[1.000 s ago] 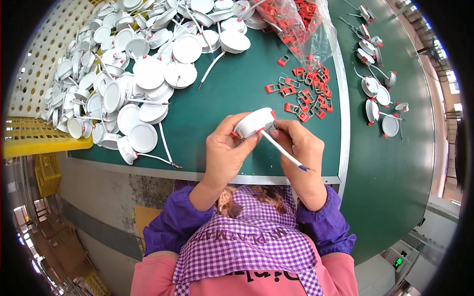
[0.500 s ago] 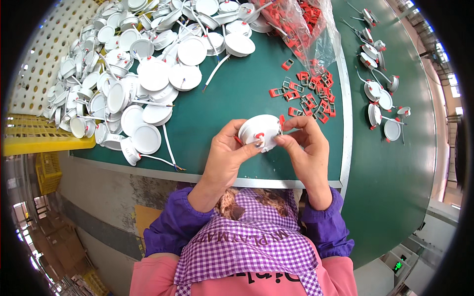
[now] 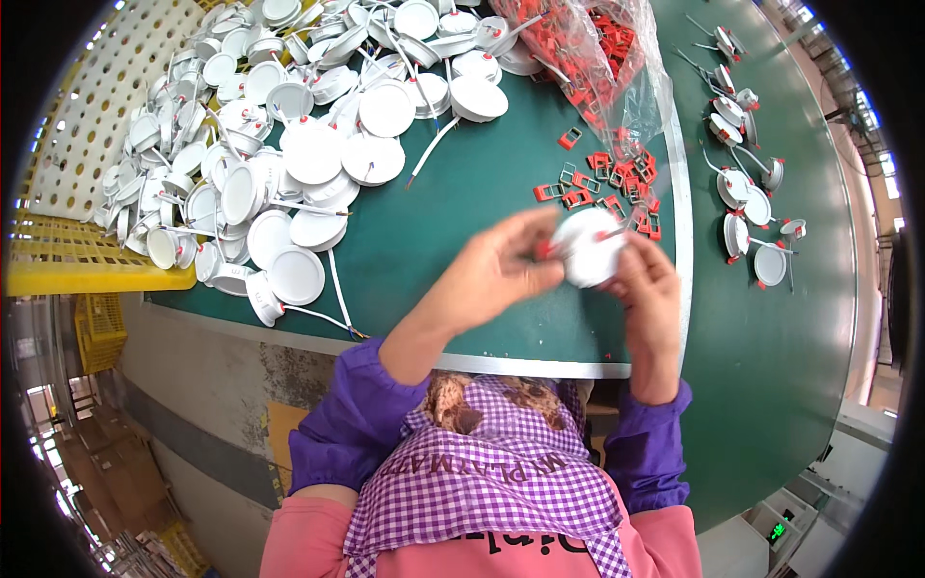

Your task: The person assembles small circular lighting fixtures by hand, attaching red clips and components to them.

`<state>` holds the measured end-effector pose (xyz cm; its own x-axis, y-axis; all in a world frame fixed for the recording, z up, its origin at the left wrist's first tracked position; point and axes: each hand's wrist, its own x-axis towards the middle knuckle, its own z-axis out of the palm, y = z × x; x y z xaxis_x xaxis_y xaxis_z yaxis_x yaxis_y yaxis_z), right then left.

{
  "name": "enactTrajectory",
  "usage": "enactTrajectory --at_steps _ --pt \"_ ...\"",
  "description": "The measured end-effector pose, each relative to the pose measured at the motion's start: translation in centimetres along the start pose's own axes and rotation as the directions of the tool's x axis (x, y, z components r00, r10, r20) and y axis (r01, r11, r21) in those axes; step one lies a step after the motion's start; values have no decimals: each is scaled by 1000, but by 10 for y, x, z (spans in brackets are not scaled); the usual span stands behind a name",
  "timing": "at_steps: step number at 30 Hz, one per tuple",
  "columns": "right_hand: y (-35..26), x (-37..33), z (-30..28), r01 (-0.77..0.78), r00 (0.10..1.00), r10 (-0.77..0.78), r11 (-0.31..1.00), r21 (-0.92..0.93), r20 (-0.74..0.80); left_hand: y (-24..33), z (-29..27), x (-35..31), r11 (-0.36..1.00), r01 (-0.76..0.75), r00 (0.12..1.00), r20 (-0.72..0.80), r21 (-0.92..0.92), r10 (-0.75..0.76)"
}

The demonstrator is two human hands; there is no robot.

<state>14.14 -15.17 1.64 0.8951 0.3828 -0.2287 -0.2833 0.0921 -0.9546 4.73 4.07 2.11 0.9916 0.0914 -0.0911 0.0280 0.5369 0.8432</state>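
Note:
A round white downlight [image 3: 590, 252] is held up over the right part of the green table, smeared by motion. Red bits show at its left side and near its cable entry. My right hand [image 3: 647, 289] is closed on its right edge. On the other side, my left hand [image 3: 509, 262] has thumb and fingers closed at the red bit on the left edge; blur hides the exact contact. Just beyond lie loose red spring clips [image 3: 617, 178] with metal frames, partly covered by the light and my hands.
A big heap of white downlights [image 3: 313, 149] with cables fills the left. At the back, a clear plastic bag [image 3: 617, 58] holds more red clips. Several downlights with red clips [image 3: 737, 188] stand on the right-hand green table [image 3: 761, 385]. A yellow crate [image 3: 106, 281] borders the left.
Both hands have carried the downlight to the right and slightly away from me, toward the loose clips. The light has turned in my fingers.

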Motion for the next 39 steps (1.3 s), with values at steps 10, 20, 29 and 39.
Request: enactTrajectory --at_steps 10,20,29,39 --pt "-22 20 -70 158 923 -108 981 108 -369 25 -81 129 -448 205 718 177 870 673" --pt "-5 71 41 553 803 -432 286 -782 410 46 -43 95 -186 -28 535 172 982 827" --pt "2 75 60 637 744 -306 56 -769 594 43 1 -4 958 -284 851 -471 -39 233" --pt "-25 8 73 394 918 -287 743 -541 275 6 0 -27 980 -182 856 -503 -79 118"
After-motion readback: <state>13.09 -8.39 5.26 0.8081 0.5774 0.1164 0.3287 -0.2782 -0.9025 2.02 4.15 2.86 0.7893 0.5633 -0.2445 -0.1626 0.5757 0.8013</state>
